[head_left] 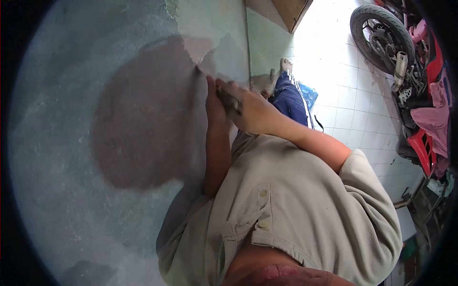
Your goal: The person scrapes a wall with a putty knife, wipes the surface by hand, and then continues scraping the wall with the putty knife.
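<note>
Grey-green wall (pixel 57 119) along the left, scuffed and blotched, with white tiled floor (pixel 338 97) to the right, brightest toward the top. On the wall, a broad reddish-brown patch (pixel 143 119); damp, stain or shade, cannot tell which. At the patch's upper right edge, flaked plaster (pixel 195 47), tapering down to a point. Just below that point, left hand (pixel 213 97), raised alongside the wall with at least one digit straight; mostly hidden behind the other, so cannot tell whether flat or curled. Right hand (pixel 255 112) bent in across the body, apparently curled around a dark piece (pixel 229 102); lump or tool, too blurred and covered to say. Dark piece located between the two hands, just right of the patch's right edge, with no surface visibly under it. Cannot confirm contact with the wall. Step in hand, by judgement: working the dark piece with both hands together, close to the flaked plaster. For the next move, needs a firm right-hand hold, a steady left alongside, and a light touch near the ragged plaster edge. Near the floor's upper right corner, motorcycle wheel (pixel 381 38); down its right edge, pink cloth (pixel 431 121). Blue bag (pixel 309 95) beside the striped trousers (pixel 291 97).
</note>
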### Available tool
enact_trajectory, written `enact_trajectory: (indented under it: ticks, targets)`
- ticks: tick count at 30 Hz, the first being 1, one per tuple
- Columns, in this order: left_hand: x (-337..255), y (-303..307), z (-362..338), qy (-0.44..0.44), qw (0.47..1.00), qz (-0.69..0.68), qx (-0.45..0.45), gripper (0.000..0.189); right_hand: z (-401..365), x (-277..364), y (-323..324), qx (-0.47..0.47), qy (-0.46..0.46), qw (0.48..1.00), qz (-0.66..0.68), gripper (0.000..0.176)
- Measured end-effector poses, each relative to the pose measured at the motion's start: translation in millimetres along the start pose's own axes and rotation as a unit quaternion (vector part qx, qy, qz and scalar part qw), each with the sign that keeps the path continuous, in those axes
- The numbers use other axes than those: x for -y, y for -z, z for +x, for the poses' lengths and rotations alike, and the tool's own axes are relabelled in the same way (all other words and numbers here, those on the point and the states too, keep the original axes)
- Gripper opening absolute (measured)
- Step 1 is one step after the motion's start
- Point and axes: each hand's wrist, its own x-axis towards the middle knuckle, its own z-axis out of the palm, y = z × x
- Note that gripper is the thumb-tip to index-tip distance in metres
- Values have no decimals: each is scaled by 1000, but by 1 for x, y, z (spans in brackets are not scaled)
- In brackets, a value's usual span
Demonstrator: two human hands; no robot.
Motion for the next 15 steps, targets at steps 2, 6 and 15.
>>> enact_trajectory:
  ticks: [2,6,15]
  targets:
    - [3,10,3,-10,1000,-2,0,45,0,-4,-6,-1,2,1000,-10,66]
    - [3,-13,-3,-5,997,49,-66,46,-2,12,14,15,-35,999,-8,60]
    - [0,-6,-3,-5,1000,24,-11,47,3,12,11,30,-36,999,-7,58]
